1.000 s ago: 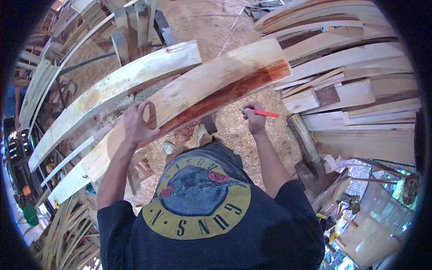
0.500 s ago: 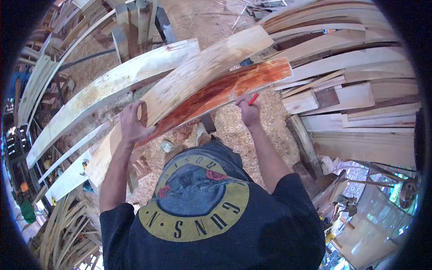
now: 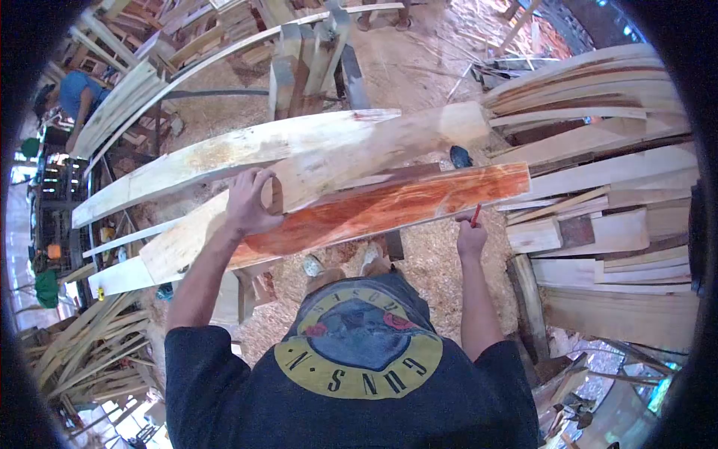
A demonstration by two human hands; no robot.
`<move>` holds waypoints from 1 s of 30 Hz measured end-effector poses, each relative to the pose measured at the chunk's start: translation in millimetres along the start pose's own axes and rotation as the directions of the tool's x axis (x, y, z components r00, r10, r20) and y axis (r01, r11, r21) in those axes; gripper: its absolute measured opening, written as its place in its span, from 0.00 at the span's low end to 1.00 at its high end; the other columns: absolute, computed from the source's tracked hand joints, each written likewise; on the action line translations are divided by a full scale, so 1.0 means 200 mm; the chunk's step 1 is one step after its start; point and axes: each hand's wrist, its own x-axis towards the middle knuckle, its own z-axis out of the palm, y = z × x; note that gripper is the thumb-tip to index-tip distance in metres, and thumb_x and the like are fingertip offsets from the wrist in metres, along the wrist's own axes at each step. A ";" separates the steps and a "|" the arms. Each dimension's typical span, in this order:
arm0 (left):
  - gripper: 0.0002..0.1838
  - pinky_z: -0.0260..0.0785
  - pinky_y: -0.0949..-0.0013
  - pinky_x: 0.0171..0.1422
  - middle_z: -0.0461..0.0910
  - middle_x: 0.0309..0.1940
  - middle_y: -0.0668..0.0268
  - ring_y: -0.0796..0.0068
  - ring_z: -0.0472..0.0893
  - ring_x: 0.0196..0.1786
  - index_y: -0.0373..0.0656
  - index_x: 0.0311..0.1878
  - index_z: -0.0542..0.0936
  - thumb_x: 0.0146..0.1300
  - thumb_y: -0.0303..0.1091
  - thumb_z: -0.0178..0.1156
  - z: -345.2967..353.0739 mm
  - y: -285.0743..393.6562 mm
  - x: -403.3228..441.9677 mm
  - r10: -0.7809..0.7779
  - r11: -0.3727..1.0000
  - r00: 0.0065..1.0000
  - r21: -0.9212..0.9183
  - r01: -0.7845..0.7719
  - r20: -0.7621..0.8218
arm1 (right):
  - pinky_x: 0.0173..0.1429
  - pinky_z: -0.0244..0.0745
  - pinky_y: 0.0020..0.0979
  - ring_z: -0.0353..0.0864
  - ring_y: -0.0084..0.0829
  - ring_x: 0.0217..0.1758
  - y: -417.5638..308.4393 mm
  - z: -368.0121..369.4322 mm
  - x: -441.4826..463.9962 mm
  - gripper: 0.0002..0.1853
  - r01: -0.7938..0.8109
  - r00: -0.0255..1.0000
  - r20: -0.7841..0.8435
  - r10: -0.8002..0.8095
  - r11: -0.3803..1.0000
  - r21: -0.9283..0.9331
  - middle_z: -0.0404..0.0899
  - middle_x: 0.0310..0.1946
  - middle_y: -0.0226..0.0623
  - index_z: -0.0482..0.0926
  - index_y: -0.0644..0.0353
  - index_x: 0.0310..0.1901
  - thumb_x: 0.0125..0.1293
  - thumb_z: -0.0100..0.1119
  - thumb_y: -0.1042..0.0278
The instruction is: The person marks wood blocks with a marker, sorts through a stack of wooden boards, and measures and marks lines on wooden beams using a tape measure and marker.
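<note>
My left hand is curled at the edge of a pale curved plank, thumb toward a reddish-brown plank. The reddish plank lies on my side of the pale one and partly under it. Near its right end, just off the near edge, my right hand is closed around a red pencil or marker, which points up. The exact tool cannot be made out. Beyond the pale plank lies another long curved whitish plank.
Stacked curved boards fill the right side. Upright timber posts stand at the back, and thin offcuts pile up at lower left. Wood shavings cover the ground. Another person bends at the far left.
My view has shifted, so the planks appear lower and further right. My right hand, still holding the red tool, is slightly nearer the reddish plank's right end. My left hand keeps its place.
</note>
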 end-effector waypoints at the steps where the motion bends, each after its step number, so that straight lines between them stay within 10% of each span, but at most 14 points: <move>1: 0.49 0.62 0.48 0.64 0.74 0.55 0.55 0.49 0.72 0.60 0.49 0.62 0.71 0.30 0.45 0.79 -0.02 -0.06 0.02 -0.011 1.000 1.000 0.027 0.010 0.026 | 0.49 0.77 0.30 0.83 0.26 0.37 -0.01 0.02 -0.02 0.09 -0.018 1.000 0.008 0.018 1.000 -0.023 0.85 0.31 0.33 0.85 0.62 0.33 0.59 0.53 0.78; 12: 0.50 0.66 0.50 0.64 0.76 0.53 0.48 0.45 0.75 0.57 0.45 0.63 0.69 0.34 0.51 0.80 -0.05 -0.66 0.34 0.028 0.999 0.975 0.015 -0.032 0.222 | 0.44 0.77 0.30 0.82 0.27 0.33 -0.01 0.17 -0.35 0.11 -0.023 0.998 -0.065 0.026 0.999 0.045 0.84 0.28 0.34 0.86 0.63 0.34 0.56 0.52 0.78; 16: 0.52 0.67 0.49 0.63 0.76 0.52 0.47 0.44 0.76 0.55 0.44 0.65 0.69 0.33 0.52 0.80 0.11 -0.83 0.42 0.048 0.996 0.958 0.062 -0.068 0.284 | 0.32 0.71 0.27 0.78 0.22 0.27 0.17 0.09 -0.48 0.12 -0.280 0.958 -0.074 0.276 0.958 -0.060 0.80 0.23 0.31 0.86 0.60 0.35 0.58 0.51 0.78; 18: 0.53 0.66 0.48 0.62 0.76 0.53 0.47 0.44 0.76 0.54 0.43 0.65 0.68 0.34 0.52 0.80 0.27 -0.97 0.41 0.108 0.993 0.975 0.020 -0.114 0.194 | 0.44 0.74 0.30 0.82 0.25 0.35 0.03 0.04 -0.54 0.12 -0.376 0.921 -0.115 0.373 0.926 -0.008 0.82 0.27 0.33 0.85 0.61 0.32 0.58 0.50 0.80; 26: 0.50 0.58 0.43 0.76 0.71 0.64 0.43 0.39 0.68 0.70 0.41 0.71 0.66 0.43 0.47 0.74 0.26 -0.51 0.22 0.111 0.988 0.991 0.111 -0.103 -0.068 | 0.39 0.73 0.32 0.79 0.28 0.33 0.18 -0.09 -0.50 0.10 -0.226 0.963 -0.181 0.198 0.962 -0.152 0.80 0.27 0.31 0.85 0.60 0.34 0.61 0.52 0.76; 30: 0.52 0.49 0.36 0.79 0.62 0.72 0.39 0.37 0.61 0.76 0.41 0.73 0.66 0.52 0.66 0.67 0.33 0.07 -0.15 0.047 0.998 0.980 -0.045 -0.039 0.192 | 0.26 0.65 0.30 0.74 0.28 0.29 0.49 -0.23 -0.26 0.08 -0.279 0.950 -0.212 0.231 0.931 -0.236 0.79 0.28 0.31 0.83 0.61 0.34 0.62 0.55 0.70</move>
